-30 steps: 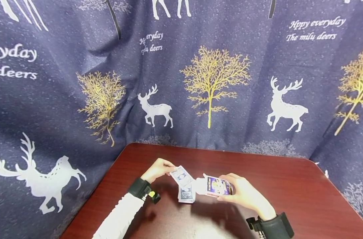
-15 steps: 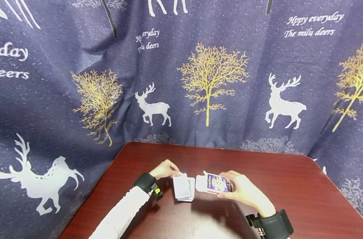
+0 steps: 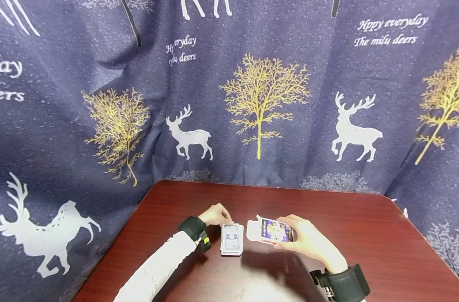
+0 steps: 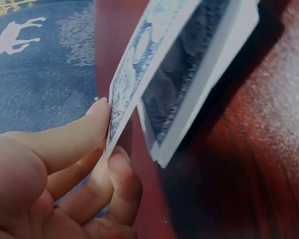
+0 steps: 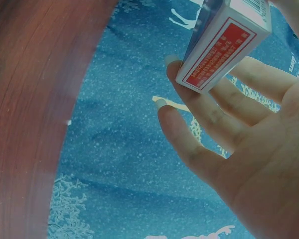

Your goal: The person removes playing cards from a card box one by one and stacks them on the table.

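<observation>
My left hand (image 3: 216,214) pinches a blue-and-white patterned playing card (image 4: 135,64) by its end, thumb on one face and fingers on the other. The card slants up from a stack of playing cards (image 4: 177,79) just below it, and in the head view it overlaps most of that stack. To the right, my right hand (image 3: 309,237) grips a purple card box (image 3: 273,230) by its closed end, above the table. The box's white flap (image 3: 254,230) hangs open toward the stack. A red printed side panel (image 5: 218,56) shows in the right wrist view; the box's inside is hidden.
Both hands are over a dark red wooden table (image 3: 327,218) with rounded far corners. Behind it hangs a blue curtain (image 3: 229,92) printed with deer and trees. Black camera bands (image 3: 348,287) wrap both wrists.
The left hand has moved slightly right. The card lifted at an angle a second ago has come down over the stack, and the card there now lines up with it. The right hand and box barely moved.
</observation>
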`<state>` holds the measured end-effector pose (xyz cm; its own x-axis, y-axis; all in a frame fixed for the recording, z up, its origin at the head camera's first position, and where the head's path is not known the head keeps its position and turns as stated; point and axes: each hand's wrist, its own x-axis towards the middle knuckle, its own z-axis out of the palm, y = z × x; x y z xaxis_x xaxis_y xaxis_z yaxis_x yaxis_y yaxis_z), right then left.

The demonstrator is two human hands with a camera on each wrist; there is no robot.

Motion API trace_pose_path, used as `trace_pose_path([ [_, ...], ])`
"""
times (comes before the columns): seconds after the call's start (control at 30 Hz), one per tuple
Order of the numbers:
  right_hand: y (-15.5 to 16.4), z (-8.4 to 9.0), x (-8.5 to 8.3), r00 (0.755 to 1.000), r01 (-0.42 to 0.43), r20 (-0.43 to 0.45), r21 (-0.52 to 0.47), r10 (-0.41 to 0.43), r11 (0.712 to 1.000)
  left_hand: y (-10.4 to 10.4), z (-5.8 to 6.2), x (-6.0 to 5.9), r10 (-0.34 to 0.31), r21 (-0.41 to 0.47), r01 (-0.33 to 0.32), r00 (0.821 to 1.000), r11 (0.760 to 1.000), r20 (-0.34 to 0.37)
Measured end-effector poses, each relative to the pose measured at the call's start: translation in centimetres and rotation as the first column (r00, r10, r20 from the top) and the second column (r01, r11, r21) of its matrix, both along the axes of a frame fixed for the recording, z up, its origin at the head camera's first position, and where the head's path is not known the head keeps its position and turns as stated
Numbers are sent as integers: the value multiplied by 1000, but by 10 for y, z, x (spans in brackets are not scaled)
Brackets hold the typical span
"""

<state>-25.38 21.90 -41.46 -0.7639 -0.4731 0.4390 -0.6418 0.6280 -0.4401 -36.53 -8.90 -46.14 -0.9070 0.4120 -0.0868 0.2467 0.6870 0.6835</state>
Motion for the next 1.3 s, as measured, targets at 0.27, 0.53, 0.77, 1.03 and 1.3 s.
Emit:
trace_pose_path([
  [0.27, 2, 1, 0, 1000, 20, 24, 12, -21, 1000, 5, -3, 1, -1, -64, -5, 996, 998, -92],
  [0.53, 1, 1, -4, 1000, 3, -7, 9, -3, 1000, 4, 3, 2, -8, -115, -7, 991, 993, -132],
  [0.77, 0, -1, -3, 1000, 5, 21, 18, -5, 1000, 0, -1, 3, -6, -101, -6, 993, 995, -120],
  [1.03, -4, -4, -2, 1000, -14, 23, 29, 14, 999, 0, 16, 23, -24, 57, 31, 993, 998, -118],
  [1.3, -7, -2, -1, 1000, -30, -9, 41, 30, 999, 29, 60, 70, -161, 151, 193, 967, 969, -199],
])
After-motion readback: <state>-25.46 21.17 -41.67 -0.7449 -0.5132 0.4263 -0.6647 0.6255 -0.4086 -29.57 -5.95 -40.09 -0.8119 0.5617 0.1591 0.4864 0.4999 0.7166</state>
